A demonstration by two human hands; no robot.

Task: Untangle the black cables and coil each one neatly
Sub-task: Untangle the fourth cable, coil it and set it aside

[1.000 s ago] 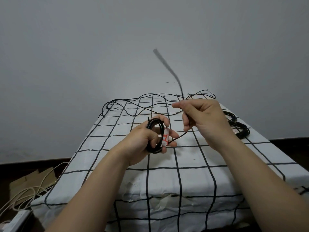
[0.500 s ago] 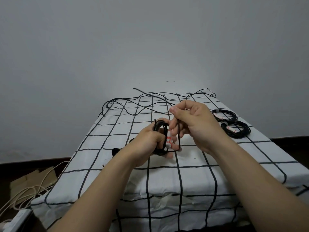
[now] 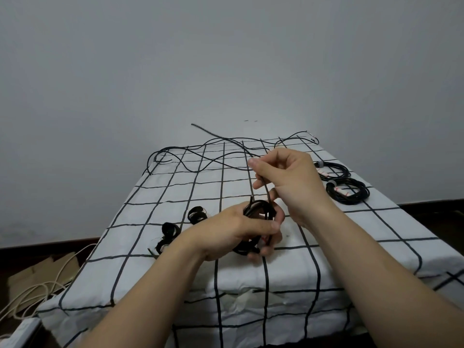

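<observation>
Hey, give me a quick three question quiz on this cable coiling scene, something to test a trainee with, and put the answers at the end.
1. Multiple choice: what does the left hand grip?
A) a partly wound black coil
B) a white plug
C) nothing

2. True or false: the right hand pinches the strand running up from that coil.

3. Count: how many finished coils lie near the right edge of the checked cloth?

Key
1. A
2. True
3. Two
</observation>
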